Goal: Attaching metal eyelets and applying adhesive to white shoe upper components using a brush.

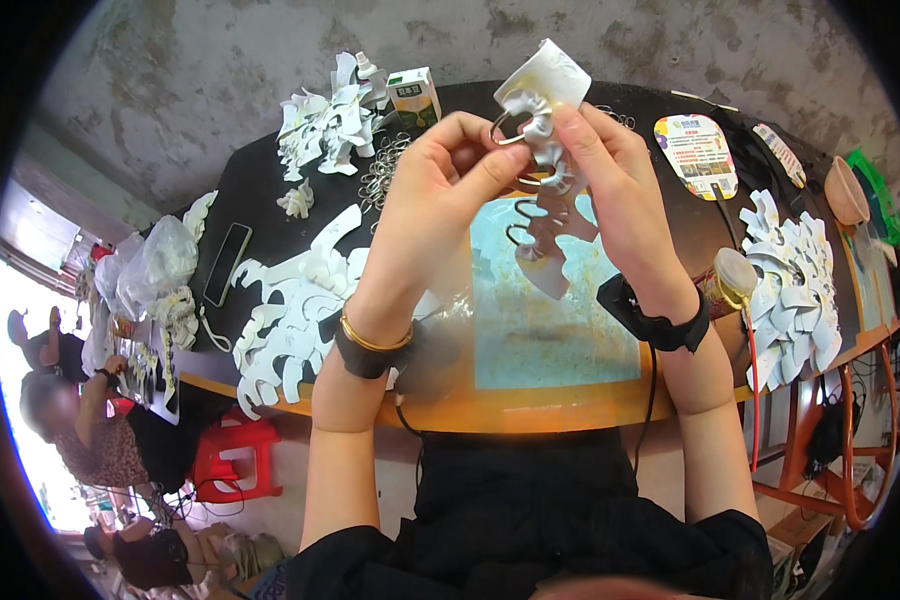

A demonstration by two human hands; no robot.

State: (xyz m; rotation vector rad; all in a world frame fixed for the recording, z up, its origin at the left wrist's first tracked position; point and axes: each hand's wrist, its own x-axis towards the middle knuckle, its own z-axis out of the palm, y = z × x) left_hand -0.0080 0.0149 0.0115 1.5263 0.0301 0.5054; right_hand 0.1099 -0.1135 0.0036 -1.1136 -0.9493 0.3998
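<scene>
Above the middle of the table, my left hand (425, 205) pinches a thin metal ring (497, 128) between thumb and fingers. My right hand (620, 190) grips a white soft-looking piece (555, 72) with yellowish stains; its flat end sticks up past the fingertips. Between both hands, the lower part of this white piece is gathered in folds around the ring. Part of the ring is hidden by fingers and folds. Below them lies a shiny pale-blue sheet (560, 345), which mirrors the piece and ring.
White curved cut-outs lie in piles at left (290, 320), right (795, 290) and back left (325, 130). Metal rings (378, 178) sit near a small carton (414, 97). A phone (227, 264), a hand fan (697, 157) and a round-topped container (735, 270) surround the sheet. Other people (95, 440) are at far left.
</scene>
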